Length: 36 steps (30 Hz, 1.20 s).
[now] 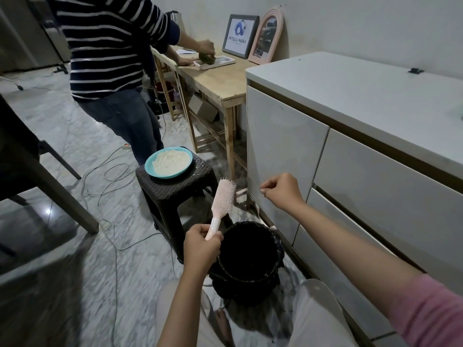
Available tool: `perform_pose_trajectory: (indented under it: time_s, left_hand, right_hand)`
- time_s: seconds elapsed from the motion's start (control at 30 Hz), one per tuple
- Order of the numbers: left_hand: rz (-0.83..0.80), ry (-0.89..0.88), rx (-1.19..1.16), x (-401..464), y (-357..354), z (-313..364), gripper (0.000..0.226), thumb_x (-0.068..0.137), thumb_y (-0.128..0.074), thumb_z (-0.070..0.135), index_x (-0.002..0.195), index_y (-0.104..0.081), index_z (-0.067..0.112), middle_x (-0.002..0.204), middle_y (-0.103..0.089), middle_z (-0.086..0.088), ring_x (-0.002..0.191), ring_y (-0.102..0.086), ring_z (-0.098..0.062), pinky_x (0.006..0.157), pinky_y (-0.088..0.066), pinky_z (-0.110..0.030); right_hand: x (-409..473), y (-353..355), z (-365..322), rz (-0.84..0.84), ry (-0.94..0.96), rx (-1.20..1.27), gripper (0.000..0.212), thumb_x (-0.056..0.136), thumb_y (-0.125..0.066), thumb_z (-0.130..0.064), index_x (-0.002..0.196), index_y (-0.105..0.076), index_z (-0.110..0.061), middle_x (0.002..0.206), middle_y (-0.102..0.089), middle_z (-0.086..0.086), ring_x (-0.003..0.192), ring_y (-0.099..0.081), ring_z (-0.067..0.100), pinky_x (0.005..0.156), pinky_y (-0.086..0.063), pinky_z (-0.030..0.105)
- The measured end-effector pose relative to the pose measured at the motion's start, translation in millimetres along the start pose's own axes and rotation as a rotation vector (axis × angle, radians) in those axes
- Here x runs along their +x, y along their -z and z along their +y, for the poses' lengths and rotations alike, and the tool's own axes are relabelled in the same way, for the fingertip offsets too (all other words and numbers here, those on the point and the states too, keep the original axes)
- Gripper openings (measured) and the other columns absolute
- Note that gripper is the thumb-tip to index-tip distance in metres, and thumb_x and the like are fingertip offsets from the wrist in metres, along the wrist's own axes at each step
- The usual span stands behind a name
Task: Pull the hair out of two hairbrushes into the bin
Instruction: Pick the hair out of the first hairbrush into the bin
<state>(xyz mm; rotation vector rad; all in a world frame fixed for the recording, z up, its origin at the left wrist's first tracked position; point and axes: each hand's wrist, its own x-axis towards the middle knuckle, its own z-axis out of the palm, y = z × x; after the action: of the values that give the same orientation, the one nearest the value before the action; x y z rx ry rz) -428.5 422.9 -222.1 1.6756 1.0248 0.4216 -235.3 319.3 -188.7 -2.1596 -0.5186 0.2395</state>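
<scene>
Marbled floor tiles run under a dark woven stool and a black bin, which stands hard against a white cabinet. Above and just left of the bin's mouth, the left hand is wrapped round the handle of a pink brush. The brush stands nearly upright, handle down, head tipped slightly right, with its bristles facing right toward the other hand.

The right hand is raised level with the brush head and a little apart from it, to the right, fingers pinched shut; whether any hair sits in the pinch is too fine to tell. It hangs above the bin's far rim, closer to the cabinet than to the opening.

So the bin lies below and between the 2 hands, and the right one is the nearer to the bristles. Only 1 brush is in view. A drop from the pinch would likely need the hand brought down and nearer over the opening first.
</scene>
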Motion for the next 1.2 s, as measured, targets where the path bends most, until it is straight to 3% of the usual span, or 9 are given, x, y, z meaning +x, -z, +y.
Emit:
perform_pose_trajectory:
  time_s: [0.23,0.4,0.53,0.63,0.73,0.8,0.93,1.07,1.2]
  left_hand:
    - [0.017,0.105,-0.104,3.1,-1.3,-5.1,0.014,0.083,-0.066,0.003,0.096,-0.062,-0.001,0.067,-0.059,-0.011,0.044,-0.05,-0.017,0.041,-0.039,-0.024]
    - [0.018,0.121,-0.118,2.8,-2.9,-5.5,0.014,0.083,-0.066,0.002,0.096,-0.061,-0.001,0.068,-0.058,-0.011,0.042,-0.05,-0.017,0.04,-0.037,-0.024]
    - [0.014,0.124,-0.115,2.3,-3.2,-4.9,0.013,0.083,-0.065,0.002,0.096,-0.061,-0.001,0.068,-0.057,-0.01,0.042,-0.049,-0.017,0.039,-0.036,-0.024]
    - [0.013,0.13,-0.12,2.2,-3.3,-5.0,0.014,0.083,-0.064,0.001,0.097,-0.062,-0.002,0.067,-0.056,-0.01,0.04,-0.048,-0.017,0.038,-0.035,-0.024]
    - [0.013,0.124,-0.112,0.9,-3.8,-3.8,0.013,0.083,-0.065,0.003,0.096,-0.063,-0.001,0.068,-0.058,-0.01,0.042,-0.049,-0.016,0.038,-0.036,-0.023]
    - [0.0,0.117,-0.107,0.3,-4.4,-2.5,0.013,0.084,-0.065,0.004,0.096,-0.063,0.0,0.07,-0.06,-0.011,0.043,-0.05,-0.015,0.038,-0.037,-0.023]
    - [-0.038,0.094,-0.1,-1.0,-6.8,1.4,0.014,0.083,-0.066,0.005,0.096,-0.063,0.002,0.069,-0.059,-0.01,0.043,-0.05,-0.014,0.039,-0.036,-0.024]
    - [-0.108,0.046,-0.054,-3.8,-10.4,9.0,0.012,0.085,-0.066,0.008,0.096,-0.061,0.007,0.068,-0.061,-0.008,0.042,-0.051,-0.012,0.039,-0.037,-0.022]
    - [-0.155,-0.028,0.018,-7.4,-10.5,12.8,0.011,0.085,-0.064,0.008,0.095,-0.06,0.009,0.077,-0.067,-0.013,0.043,-0.053,-0.011,0.042,-0.042,-0.022]
  right_hand:
    - [5.4,-10.1,15.8,-0.03,-0.128,0.151,0.016,0.078,-0.062,0.006,0.084,-0.074,-0.003,0.081,-0.071,0.014,0.087,-0.07,0.027,0.087,-0.055,0.036]
    - [4.0,-11.1,16.1,-0.217,-0.092,0.112,0.033,0.09,-0.048,0.0,0.117,-0.066,-0.01,0.125,-0.062,0.01,0.121,-0.055,0.021,0.091,-0.037,0.02]
    - [6.6,-8.1,19.8,-0.317,-0.066,0.203,0.027,0.089,-0.055,-0.001,0.113,-0.067,-0.008,0.141,-0.049,0.013,0.132,-0.046,0.018,0.102,-0.033,0.021]
    - [7.3,-7.1,21.0,-0.208,-0.079,0.27,0.011,0.077,-0.073,-0.003,0.083,-0.075,-0.011,0.121,-0.064,0.016,0.113,-0.06,0.017,0.1,-0.044,0.03]
    - [8.0,-7.2,21.1,-0.086,-0.1,0.266,0.022,0.067,-0.079,-0.001,0.06,-0.065,-0.017,0.072,-0.068,0.005,0.071,-0.062,0.014,0.077,-0.05,0.029]
    - [8.0,-9.4,19.5,-0.047,-0.098,0.252,0.029,0.068,-0.077,0.003,0.058,-0.061,-0.019,0.064,-0.062,-0.001,0.064,-0.059,0.012,0.072,-0.048,0.028]
    - [7.7,-16.3,8.7,-0.061,-0.062,0.299,0.013,0.074,-0.076,-0.01,0.081,-0.066,-0.014,0.074,-0.061,-0.001,0.07,-0.058,0.013,0.068,-0.047,0.024]
    - [5.2,-21.8,-3.4,-0.216,-0.056,0.377,0.055,0.075,-0.077,-0.026,0.125,-0.057,-0.015,0.107,-0.06,0.004,0.1,-0.06,0.016,0.083,-0.049,0.027]
    - [8.5,-24.5,-11.4,-0.188,-0.055,0.356,0.048,0.069,-0.082,-0.023,0.114,-0.067,-0.012,0.105,-0.068,0.007,0.098,-0.065,0.021,0.09,-0.053,0.036]
